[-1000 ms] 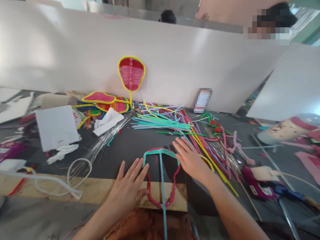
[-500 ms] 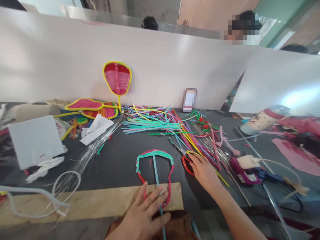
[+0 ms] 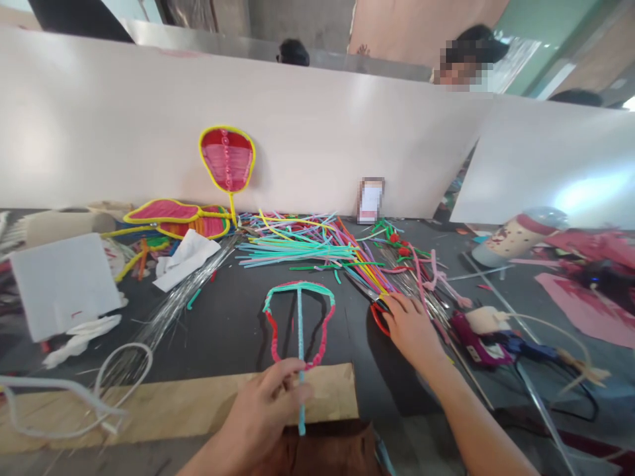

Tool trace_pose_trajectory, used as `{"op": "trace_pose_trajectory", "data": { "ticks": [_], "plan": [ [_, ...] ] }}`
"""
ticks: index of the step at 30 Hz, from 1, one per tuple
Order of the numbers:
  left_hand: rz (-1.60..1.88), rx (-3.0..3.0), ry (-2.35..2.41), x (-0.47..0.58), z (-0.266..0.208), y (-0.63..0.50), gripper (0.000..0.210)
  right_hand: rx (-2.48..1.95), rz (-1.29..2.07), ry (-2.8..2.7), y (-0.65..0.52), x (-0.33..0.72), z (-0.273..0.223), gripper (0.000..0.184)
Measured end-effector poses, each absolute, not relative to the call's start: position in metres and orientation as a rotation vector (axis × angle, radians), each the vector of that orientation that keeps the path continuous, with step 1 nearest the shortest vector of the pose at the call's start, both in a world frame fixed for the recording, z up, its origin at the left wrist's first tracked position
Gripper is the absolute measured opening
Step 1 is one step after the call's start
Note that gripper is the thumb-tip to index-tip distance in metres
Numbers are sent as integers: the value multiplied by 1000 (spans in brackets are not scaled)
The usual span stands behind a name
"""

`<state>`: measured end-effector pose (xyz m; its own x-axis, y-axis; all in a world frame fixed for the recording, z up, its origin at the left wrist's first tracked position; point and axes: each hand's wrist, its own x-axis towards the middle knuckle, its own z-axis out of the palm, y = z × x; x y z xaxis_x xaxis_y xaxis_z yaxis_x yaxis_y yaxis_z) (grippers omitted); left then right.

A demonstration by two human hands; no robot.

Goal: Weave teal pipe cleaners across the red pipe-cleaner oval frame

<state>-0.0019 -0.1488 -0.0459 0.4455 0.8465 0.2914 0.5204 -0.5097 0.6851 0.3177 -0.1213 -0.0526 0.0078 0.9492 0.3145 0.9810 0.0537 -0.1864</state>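
Observation:
A fan-shaped pipe-cleaner frame (image 3: 300,338) stands out before me, with a turquoise top, red and pink sides and a pale blue stem down its middle. My left hand (image 3: 270,403) pinches it near the bottom, where the stem meets the loop; the stem's lower end sticks out below the fingers. To the right, my right hand (image 3: 409,324) is closed over the handles of a pair of scissors (image 3: 380,318) lying on the dark table. Red handle loops and part of the blades show; the fingertips partly hide the rest.
Loose pipe cleaners (image 3: 297,250) lie in a heap behind the frame. A finished pink fan (image 3: 227,160) with yellow edging leans against the white partition (image 3: 307,132), near a phone (image 3: 370,201). Silver wires, a tumbler (image 3: 518,237), a purple power adapter (image 3: 477,340) and a cardboard strip (image 3: 198,396) surround the work.
My left hand has gone from lying spread over the frame to pinching its stem, and the frame's lower end has lifted. The scissors have shifted slightly right under my right hand.

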Motion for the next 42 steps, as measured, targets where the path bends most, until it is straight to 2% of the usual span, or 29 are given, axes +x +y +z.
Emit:
{"op": "trace_pose_trajectory", "data": {
  "ticks": [3, 7, 10, 14, 18, 21, 24, 28, 32, 36, 39, 42],
  "plan": [
    [1070, 2164, 1002, 4, -37, -139, 22, -1753, 316, -1869, -118, 289, -31, 28],
    [1245, 2311, 856, 8, -22, -131, 32, -1303, 1380, -1651, -112, 239, -19, 36],
    [1213, 2427, 883, 7, -19, -133, 33, -1043, 1742, -1366, -103, 212, -19, 45],
    [1189, 2630, 829, 4, -27, -126, 37, -912, 1720, -1070, -91, 198, -16, 42],
    [1020, 2792, 769, 7, -28, -105, 37, -778, 1599, -807, -81, 201, -14, 38],
    [1002, 2809, 684, 16, -19, -89, 33, -725, 1532, -558, -76, 206, -20, 44],
    [1103, 2635, 684, 29, -12, -78, 27, -698, 1671, -455, -75, 210, -28, 52],
    [1056, 2355, 737, 39, -23, -72, 35, -624, 1896, -488, -80, 206, -34, 38],
    [945, 2521, 642, 35, -39, -69, 38, -628, 1939, -397, -80, 202, -38, 22],
    [950, 2647, 611, 26, -43, -65, 44, -662, 1936, -381, -75, 204, -43, 22],
    [1100, 2451, 809, 24, -42, -62, 40, -748, 1886, -407, -73, 206, -47, 23],
    [1138, 1880, 1008, 26, -38, -57, 24, -802, 1831, -424, -72, 207, -48, 24]
  ]
}}
